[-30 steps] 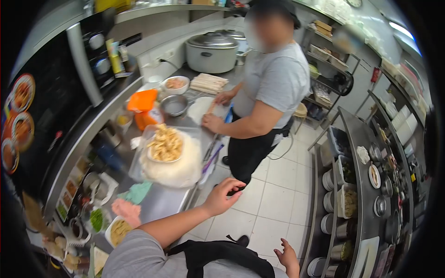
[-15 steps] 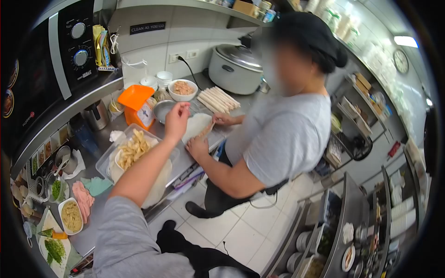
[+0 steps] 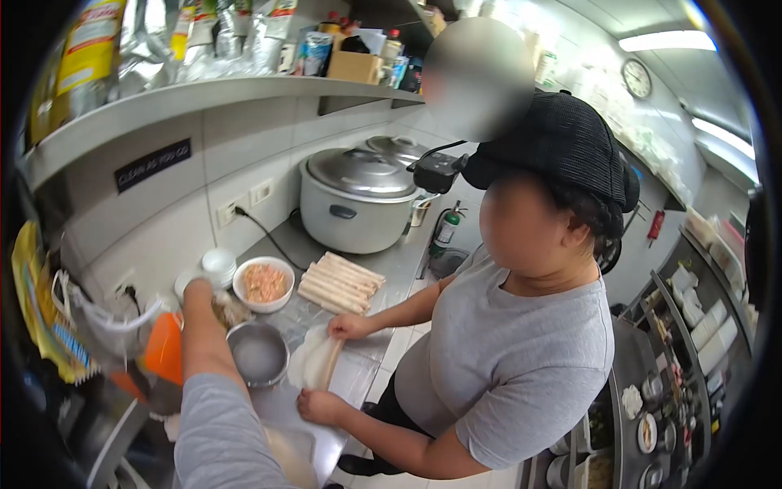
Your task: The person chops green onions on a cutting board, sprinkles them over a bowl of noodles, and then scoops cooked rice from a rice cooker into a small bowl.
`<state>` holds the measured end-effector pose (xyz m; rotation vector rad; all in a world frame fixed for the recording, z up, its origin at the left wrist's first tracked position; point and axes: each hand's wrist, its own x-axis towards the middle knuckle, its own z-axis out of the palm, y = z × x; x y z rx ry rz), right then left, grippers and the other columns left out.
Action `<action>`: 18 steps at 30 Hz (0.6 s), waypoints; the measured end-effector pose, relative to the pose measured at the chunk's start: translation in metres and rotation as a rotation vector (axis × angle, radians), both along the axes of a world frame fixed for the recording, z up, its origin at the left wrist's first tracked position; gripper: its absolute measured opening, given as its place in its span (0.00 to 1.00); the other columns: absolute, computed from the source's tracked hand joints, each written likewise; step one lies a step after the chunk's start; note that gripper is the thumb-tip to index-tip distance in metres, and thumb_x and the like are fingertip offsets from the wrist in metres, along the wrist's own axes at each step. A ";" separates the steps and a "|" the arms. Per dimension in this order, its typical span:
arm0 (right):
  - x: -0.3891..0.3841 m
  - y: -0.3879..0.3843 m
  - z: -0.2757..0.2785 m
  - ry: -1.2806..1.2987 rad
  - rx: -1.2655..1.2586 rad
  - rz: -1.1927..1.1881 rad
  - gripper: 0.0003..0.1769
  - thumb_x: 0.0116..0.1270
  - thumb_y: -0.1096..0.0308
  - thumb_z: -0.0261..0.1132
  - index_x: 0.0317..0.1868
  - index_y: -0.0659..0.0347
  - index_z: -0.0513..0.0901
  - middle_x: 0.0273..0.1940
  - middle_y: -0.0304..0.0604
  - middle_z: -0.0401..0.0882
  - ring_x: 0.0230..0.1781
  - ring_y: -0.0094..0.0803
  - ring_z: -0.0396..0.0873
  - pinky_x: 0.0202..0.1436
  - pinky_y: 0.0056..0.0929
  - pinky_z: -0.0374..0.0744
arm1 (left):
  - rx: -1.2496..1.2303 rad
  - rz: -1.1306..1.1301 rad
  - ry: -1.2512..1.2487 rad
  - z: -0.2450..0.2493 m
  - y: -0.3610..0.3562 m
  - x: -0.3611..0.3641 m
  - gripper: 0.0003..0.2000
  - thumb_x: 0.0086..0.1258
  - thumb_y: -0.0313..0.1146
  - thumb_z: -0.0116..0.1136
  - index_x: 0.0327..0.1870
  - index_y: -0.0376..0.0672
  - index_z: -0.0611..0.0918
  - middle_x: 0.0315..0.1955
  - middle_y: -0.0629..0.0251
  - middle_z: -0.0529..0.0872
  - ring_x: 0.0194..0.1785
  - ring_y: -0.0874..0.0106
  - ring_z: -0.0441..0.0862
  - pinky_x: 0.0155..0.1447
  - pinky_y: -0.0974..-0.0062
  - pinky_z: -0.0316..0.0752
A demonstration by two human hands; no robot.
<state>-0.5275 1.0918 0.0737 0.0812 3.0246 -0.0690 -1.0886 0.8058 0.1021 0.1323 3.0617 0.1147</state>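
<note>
Reaching over a metal tabletop [image 3: 358, 360], a person in a gray sleeve [image 3: 224, 432] held the left hand [image 3: 196, 291] just beside a stack of small white bowls [image 3: 218, 266] near the tiled wall. The fingers were turned away from the camera, so whether the grip was apart, together or clamped on something could not be told. The right hand was out of view.

Close by the wrist, a larger white bowl [image 3: 264, 284] held a pinkish filling, while a round metal bowl [image 3: 257, 355] sat nearer the camera. An orange object [image 3: 164, 349] stood to the left of the forearm, partly covered by it.

Across the tabletop, a co-worker [image 3: 521, 359] in a black cap [image 3: 562, 147] and gray T-shirt leaned over a white wrapper [image 3: 307, 359], the far hand [image 3: 349, 326] and near hand [image 3: 320, 406] at opposite ends of a narrow roll along its edge. Pale finished-looking rolls [image 3: 340, 282] lay grouped beyond, in front of a large lidded pot [image 3: 358, 208].

On the wall, a dark sign [image 3: 153, 165] read "CLEAN AS YOU GO" beneath a shelf [image 3: 220, 96] lined with packets and bottles; a round clock [image 3: 636, 78] hung at the far end.
</note>
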 end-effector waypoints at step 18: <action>0.339 0.082 -0.040 -0.102 -0.720 -0.567 0.12 0.65 0.58 0.66 0.41 0.57 0.87 0.35 0.36 0.81 0.42 0.31 0.77 0.49 0.37 0.75 | 1.077 0.228 0.179 0.029 -0.027 0.040 0.21 0.74 0.35 0.58 0.65 0.39 0.75 0.55 0.51 0.83 0.52 0.53 0.84 0.50 0.55 0.84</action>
